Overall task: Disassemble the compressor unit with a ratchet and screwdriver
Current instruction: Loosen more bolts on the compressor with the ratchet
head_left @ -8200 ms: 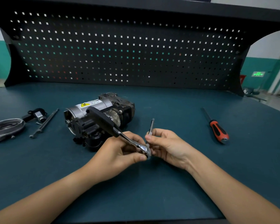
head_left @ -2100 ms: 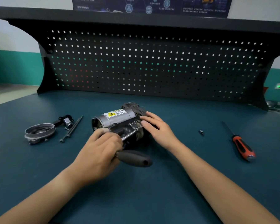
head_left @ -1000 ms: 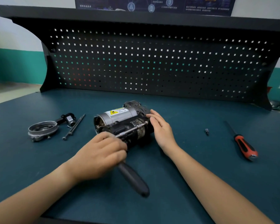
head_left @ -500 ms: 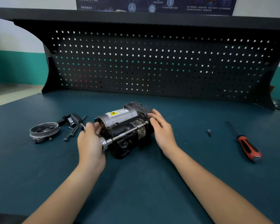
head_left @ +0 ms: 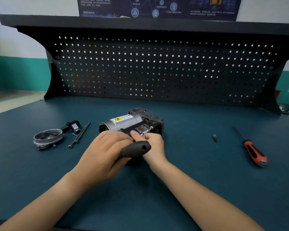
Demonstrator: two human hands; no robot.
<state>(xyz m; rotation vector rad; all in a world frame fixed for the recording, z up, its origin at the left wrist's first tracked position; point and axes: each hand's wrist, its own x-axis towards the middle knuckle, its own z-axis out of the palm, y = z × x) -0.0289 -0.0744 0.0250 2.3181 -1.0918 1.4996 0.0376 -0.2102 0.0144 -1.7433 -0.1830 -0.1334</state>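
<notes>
Compressor unit (head_left: 123,121) lies on its side mid tabletop (head_left: 190,164), warning label up. Left grip (head_left: 105,152) wrapped closed round black ratchet handle (head_left: 135,148) at unit's near side. Right grip (head_left: 153,144) curled, thumb and fingers pinching extension bar (head_left: 147,129) along unit's front. Right, well apart: small bit (head_left: 215,137), red-black screwdriver (head_left: 254,152). Left: ring cover (head_left: 47,139), two long bolts (head_left: 79,135).

We are at a workshop station. The table (head_left: 190,180) has a dark teal top and is backed by a black perforated tool board (head_left: 157,69) under a shelf (head_left: 140,22). A screwdriver (head_left: 252,150), long bolts (head_left: 79,135) and a loose metal ring (head_left: 47,139) lie on it. A technical poster (head_left: 157,7) hangs on the white-and-teal wall (head_left: 18,74).
</notes>
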